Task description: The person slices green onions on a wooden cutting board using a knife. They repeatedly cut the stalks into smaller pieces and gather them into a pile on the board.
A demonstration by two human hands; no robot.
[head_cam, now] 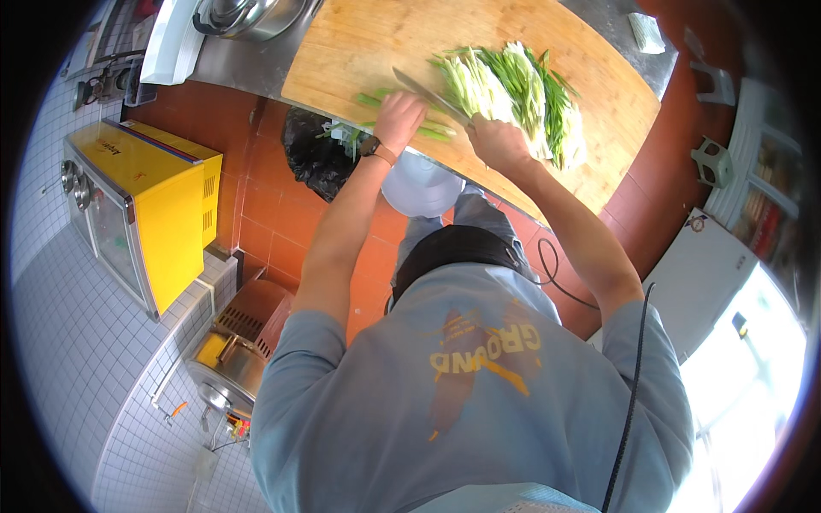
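A kitchen knife [431,96] is in the grip of my right hand [501,146], its blade slanting to the upper left just over the wooden cutting board [378,38]. My left hand [401,117] bears down on green stalks [439,131] near the board's front edge. The stalk ends show on both sides of that hand, while its fingertips are partly hidden. Right of the blade lies a pile of shredded pale and green vegetable strips [481,90], reaching to my right hand.
Below the board's edge are a black rubbish bag [314,157] and a translucent plastic tub [420,186]. A steel pot [256,19] and white trays [170,48] stand left of the board. A yellow appliance [167,224] is at left, and a cable [564,285] crosses the floor at right.
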